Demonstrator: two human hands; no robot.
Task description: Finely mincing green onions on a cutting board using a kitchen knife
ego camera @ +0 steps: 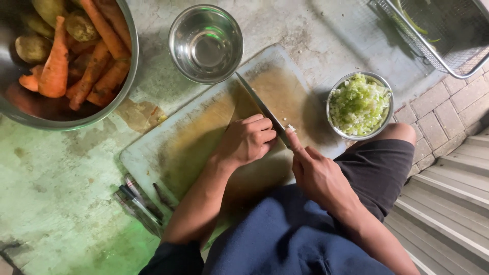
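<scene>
Right hand (318,175) wipes the steel knife (262,108) clenched in left hand (248,140) over worn cutting board (173,147).

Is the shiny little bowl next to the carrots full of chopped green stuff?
No, the small steel bowl beside the carrots holds nothing green; the chopped greens sit in another bowl, right of the cutting board.

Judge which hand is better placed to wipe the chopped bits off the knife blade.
Probably the right hand: its index finger already lies on the knife blade beside the pale bits. The left hand is closed around the handle over the cutting board, so it steadies the knife.
</scene>
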